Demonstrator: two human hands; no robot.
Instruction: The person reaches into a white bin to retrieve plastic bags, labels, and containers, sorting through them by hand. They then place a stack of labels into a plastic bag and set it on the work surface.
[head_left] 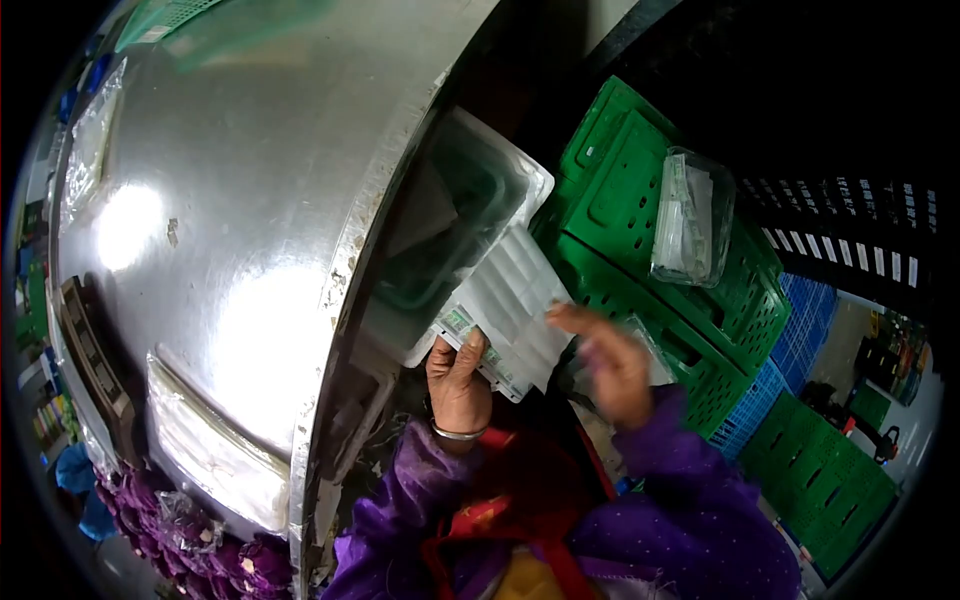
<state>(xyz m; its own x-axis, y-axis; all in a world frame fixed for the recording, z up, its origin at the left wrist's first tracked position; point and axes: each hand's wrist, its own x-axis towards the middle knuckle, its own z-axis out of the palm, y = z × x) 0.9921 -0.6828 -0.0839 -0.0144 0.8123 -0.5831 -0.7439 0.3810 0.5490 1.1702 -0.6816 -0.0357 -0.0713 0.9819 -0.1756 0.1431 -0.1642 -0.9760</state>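
My left hand (459,388), with a metal bangle at the wrist, pinches a white sheet of labels (520,295) between thumb and fingers. Green-and-white printed labels (462,322) run along the sheet's lower left edge, by my thumb. At the sheet's right edge is my right hand (610,365), smeared by motion, its fingertips close to the paper. Behind the sheet, a translucent plastic tub (470,190) sits below the table edge, with pale paper inside.
Left stands a metal table (290,120) with a stack of clear plastic bags (215,440). Green crates (640,200) to the right carry a clear plastic tray (692,220) holding label strips. Purple produce (180,530) lies at lower left; blue crates (800,330) stand farther right.
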